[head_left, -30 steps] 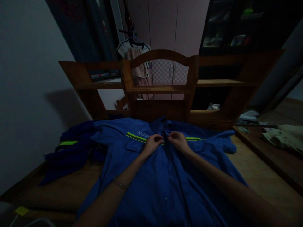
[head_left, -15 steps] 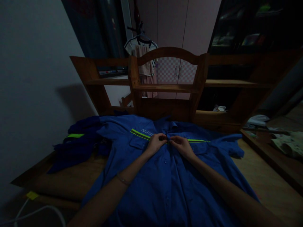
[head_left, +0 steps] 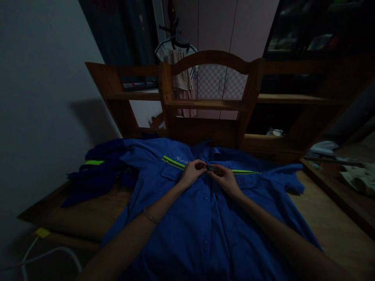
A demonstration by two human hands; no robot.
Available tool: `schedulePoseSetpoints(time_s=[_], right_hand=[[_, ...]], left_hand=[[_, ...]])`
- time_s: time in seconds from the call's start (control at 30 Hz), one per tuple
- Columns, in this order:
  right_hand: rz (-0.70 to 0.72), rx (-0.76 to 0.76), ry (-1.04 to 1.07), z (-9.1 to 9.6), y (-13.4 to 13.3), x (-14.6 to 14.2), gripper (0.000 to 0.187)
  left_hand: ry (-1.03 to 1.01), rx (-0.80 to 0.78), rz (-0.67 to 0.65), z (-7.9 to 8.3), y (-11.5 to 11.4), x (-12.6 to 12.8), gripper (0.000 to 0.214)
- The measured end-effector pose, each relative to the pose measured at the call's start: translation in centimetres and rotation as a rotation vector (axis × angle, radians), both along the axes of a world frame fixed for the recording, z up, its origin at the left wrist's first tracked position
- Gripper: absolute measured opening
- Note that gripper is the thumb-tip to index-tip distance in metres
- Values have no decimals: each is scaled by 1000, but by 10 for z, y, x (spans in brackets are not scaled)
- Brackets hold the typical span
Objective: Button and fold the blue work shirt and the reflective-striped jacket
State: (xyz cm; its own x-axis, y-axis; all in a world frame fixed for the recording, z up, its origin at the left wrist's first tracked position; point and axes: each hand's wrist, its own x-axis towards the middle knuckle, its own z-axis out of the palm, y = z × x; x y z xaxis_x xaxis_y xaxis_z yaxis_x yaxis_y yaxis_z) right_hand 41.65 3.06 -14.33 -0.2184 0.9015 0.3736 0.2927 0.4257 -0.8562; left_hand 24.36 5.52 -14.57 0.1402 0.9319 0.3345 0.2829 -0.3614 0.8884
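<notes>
A blue work shirt [head_left: 205, 222] with a neon yellow chest stripe lies flat, front up, on a wooden surface. My left hand [head_left: 191, 172] and my right hand [head_left: 224, 177] meet at the shirt's front placket just below the collar [head_left: 211, 151]. Both hands are closed in a pinch on the placket fabric at chest height, fingertips almost touching each other. A thin bracelet sits on my left wrist.
A second dark blue garment [head_left: 99, 171] with a yellow stripe is bunched at the left. A wooden headboard with shelves [head_left: 211, 105] stands behind the shirt. Clothes hang on a hanger [head_left: 177, 64] further back. A white cable [head_left: 43, 253] lies at lower left. Light cloth [head_left: 357, 175] lies at right.
The camera view shifted slightly, so the scene sits further right. My hands have drawn closer together at the placket, still pinching at the same chest spot.
</notes>
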Motion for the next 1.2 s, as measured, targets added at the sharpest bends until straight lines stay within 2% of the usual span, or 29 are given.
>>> schedulePoseSetpoints(time_s=[0.13, 0.33, 0.5, 0.63, 0.7, 0.8, 0.9, 1.0, 1.2], right_hand=[[17, -11, -21, -1, 0, -1, 41], [22, 22, -32, 2, -3, -2, 48], [21, -6, 27, 3, -4, -3, 45], [-4, -5, 38, 4, -6, -4, 45], [-75, 22, -46, 5, -7, -2, 39], [-201, 105, -313, 8, -11, 0, 21], [-190, 162, -505, 9, -14, 1, 9], [-152, 195, -540, 9, -18, -2, 10], [-166, 259, -551, 9, -26, -10, 7]], left_hand=[[-19, 19, 2, 3, -4, 1, 26], [79, 130, -20, 11, -14, 3, 50], [230, 209, -29, 15, -17, 4, 35], [261, 259, -27, 15, -17, 3, 26], [256, 250, -20, 14, -17, 3, 23], [257, 215, -9, 14, -17, 4, 20], [247, 196, 6, 13, -16, 4, 19], [207, 173, 11, 11, -16, 4, 18], [45, 108, 9, 10, -13, 4, 20]])
